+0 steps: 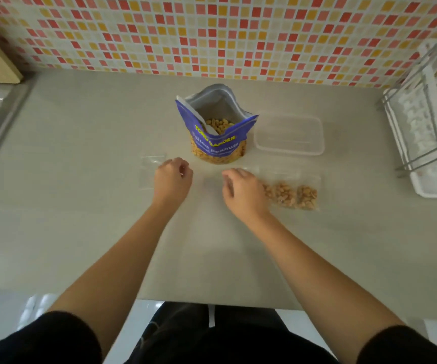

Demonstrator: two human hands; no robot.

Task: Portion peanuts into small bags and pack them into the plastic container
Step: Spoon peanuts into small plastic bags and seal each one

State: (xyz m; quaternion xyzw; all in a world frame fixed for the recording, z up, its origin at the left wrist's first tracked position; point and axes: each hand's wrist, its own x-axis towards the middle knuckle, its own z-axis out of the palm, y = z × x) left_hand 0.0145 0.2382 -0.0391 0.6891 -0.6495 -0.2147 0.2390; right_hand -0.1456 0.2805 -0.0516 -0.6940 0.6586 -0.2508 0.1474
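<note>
Filled small bags [292, 195] of peanuts, lying flat on the desk [80, 219], just right of the right hand [243, 191]. Thin, clear, soft plastic; probably light and a little slippery, with loose nuts inside that shift. Best taken by the empty upper strip near the seal, not by the lumpy bottom, to avoid crushing or spilling. Empty small bags [150, 170], almost invisible, flat on the desk and partly under the left hand [172, 177]. Very thin, likely hard to lift from the smooth surface; better to slide one or to pinch an edge. Left grip half curled, fingers bent down toward an empty bag; pinching or not, cannot tell. Right grip loosely spread, palm down, touching or just above the desk, nothing clearly held. Farther, in the middle, the open blue peanut pouch [216, 132] standing upright, a white scoop [199, 116] leaning inside. To its right, the clear plastic container [289, 134], stiff, apparently with no bags inside yet. At far right, a dish rack [427, 114].
</note>
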